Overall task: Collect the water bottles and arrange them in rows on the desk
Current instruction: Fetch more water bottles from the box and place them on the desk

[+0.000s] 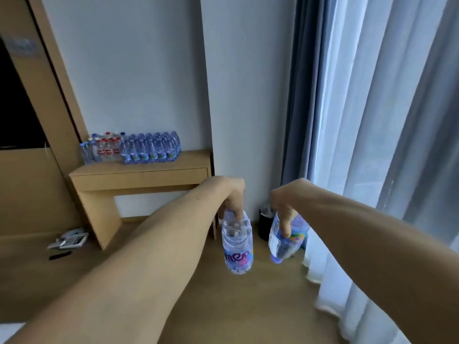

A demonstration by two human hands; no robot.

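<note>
Nearest the lens, two bare forearms reach forward over the wood floor (223, 306). Left hand (232, 194): fingers curled downward round the top of a clear water bottle (238, 247), which hangs upright, base down, with purple lettering on its label. Right hand (283, 202): fingers curled round a second bottle (278, 244), which hangs tilted, its lower end swung toward the first. The two bottles are near each other but apart. Behind the right hand's fingers I see more clear plastic and a coloured label; I cannot tell whether it belongs to the same bottle or to another.

Beyond the hands, a black bin (263, 227) stands on the floor at the foot of the wall, just right of the desk's leg. Left of that leg, flat grey-and-white items (69, 240) lie on the wood; I cannot make out what they are.

Farther back, the wooden desk (139, 176) stands against the white wall (149, 70). On the left of its top, upright bottles are packed in rows: blue-labelled bottles (151, 150) to the right, red-labelled bottles (108, 147) beside them on the left. At far right hang the curtains (372, 120), a grey drape with sheer white fabric beside it.
</note>
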